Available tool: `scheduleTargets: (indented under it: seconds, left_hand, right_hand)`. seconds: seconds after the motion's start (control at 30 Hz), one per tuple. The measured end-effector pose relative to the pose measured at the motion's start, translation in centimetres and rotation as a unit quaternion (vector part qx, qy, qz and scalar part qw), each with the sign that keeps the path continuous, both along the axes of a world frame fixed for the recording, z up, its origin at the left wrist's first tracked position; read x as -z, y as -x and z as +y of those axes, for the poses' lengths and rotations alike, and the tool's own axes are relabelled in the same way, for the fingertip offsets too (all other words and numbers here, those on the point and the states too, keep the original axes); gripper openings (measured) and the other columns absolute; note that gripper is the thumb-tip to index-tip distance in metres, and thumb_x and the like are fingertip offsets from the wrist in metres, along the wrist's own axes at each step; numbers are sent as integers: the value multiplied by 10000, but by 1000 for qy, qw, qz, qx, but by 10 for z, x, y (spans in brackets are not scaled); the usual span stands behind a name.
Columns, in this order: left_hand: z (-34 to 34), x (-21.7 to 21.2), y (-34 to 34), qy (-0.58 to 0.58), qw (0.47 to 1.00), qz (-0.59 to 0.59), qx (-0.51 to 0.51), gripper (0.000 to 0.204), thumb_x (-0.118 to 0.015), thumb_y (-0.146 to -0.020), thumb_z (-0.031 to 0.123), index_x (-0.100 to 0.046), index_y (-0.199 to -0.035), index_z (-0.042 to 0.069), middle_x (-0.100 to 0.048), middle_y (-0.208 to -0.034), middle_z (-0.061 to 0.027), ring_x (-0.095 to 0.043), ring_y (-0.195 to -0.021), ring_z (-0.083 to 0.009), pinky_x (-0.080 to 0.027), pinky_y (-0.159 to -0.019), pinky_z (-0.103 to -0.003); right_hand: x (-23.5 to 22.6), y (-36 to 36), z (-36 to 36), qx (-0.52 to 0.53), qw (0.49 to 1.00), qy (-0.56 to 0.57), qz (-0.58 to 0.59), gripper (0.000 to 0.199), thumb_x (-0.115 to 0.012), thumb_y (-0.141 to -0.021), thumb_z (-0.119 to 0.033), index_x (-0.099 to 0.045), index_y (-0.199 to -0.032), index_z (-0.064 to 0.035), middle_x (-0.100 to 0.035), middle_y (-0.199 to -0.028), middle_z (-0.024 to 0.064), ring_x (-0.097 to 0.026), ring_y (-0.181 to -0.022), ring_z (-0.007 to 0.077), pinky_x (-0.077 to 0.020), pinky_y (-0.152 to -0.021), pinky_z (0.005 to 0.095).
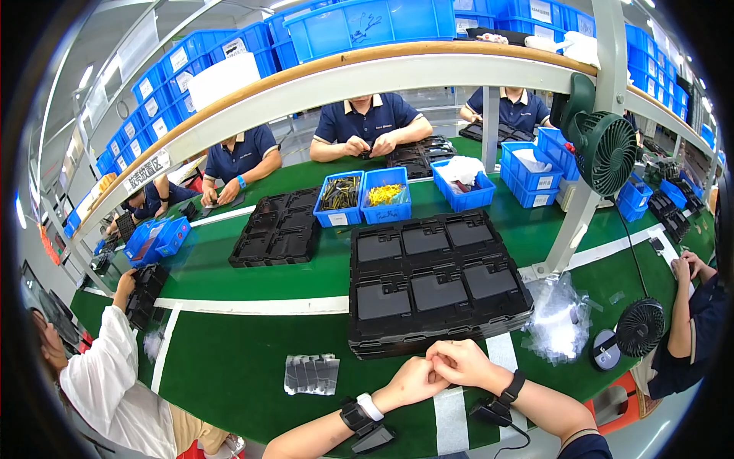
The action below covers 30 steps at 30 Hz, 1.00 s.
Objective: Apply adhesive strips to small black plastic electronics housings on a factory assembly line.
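Note:
My left hand (413, 381) and my right hand (465, 362) meet just in front of a stack of black plastic trays (382, 300). The fingers of both are bent and pressed together, and whatever lies between them is hidden. Flat dark grey rectangular pieces (438, 291) fill the top tray's compartments. On the green table, left of my left hand, lies a clear sheet with a row of small dark strips (312, 374). Beyond my right hand is a loose heap of clear plastic films (560, 320). I wear a band on each wrist.
Behind the tray stack stand blue bins, one with yellow pieces (387, 195), one with dark strips (339, 199). Another black tray stack (276, 227) sits to the left. A shelf post (579, 222) with a green fan (609, 153) rises at right, near a black fan (641, 327). Co-workers sit around.

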State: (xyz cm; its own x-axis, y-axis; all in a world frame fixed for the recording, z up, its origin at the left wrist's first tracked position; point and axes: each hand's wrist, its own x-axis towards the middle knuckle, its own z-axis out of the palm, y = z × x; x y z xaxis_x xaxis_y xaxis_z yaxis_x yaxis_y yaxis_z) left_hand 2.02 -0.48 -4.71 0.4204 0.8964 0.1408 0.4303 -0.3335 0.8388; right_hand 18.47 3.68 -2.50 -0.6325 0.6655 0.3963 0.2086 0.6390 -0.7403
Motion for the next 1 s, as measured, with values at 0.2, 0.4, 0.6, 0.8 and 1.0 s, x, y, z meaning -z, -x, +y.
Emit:
scheduleTargets:
  seconds: [0.2, 0.4, 0.6, 0.8, 1.0]
  left_hand:
    - [0, -2, 0, -1, 1000, 0, -1, 243, -681, -786, 204, -617, -706, -16, -570, -546, -125, -580, -486, -266, -438, -499, -351]
    - [0, 0, 0, -1, 1000, 0, 0, 246, -681, -784, 206, -617, -707, -19, -571, -545, -128, -583, -489, -269, -440, -503, -353]
    - [0, 3, 0, -4, 1000, -6, -3, 256, -683, -781, 208, -609, -691, -20, -568, -540, -125, -580, -484, -267, -437, -499, -355]
    - [0, 3, -1, -6, 1000, -6, -5, 261, -682, -780, 207, -601, -678, -19, -563, -533, -121, -571, -475, -260, -432, -492, -353]
    - [1, 4, 2, 1, 1000, 16, 6, 190, -692, -774, 172, -621, -743, 0, -571, -555, -84, -572, -491, -195, -439, -502, -328]
  right_hand:
    - [0, 0, 0, 0, 1000, -1, 2, 118, -626, -815, -127, -632, -919, -70, -636, -696, 88, -639, -567, 205, -508, -531, 303]
    - [0, 0, 0, 0, 1000, -5, 1, 120, -629, -810, -125, -632, -917, -70, -636, -693, 90, -642, -568, 208, -510, -529, 305]
    - [1, 0, 0, 1, 1000, -2, 1, 123, -635, -809, -122, -633, -921, -72, -637, -698, 92, -644, -574, 212, -511, -530, 307]
    - [0, 0, 0, 0, 1000, -2, 1, 125, -635, -812, -119, -633, -928, -71, -644, -710, 97, -648, -582, 216, -514, -534, 306]
    - [-1, 0, 0, 0, 1000, 2, 1, 121, -631, -814, -120, -633, -924, -70, -647, -716, 99, -647, -579, 215, -512, -533, 306]
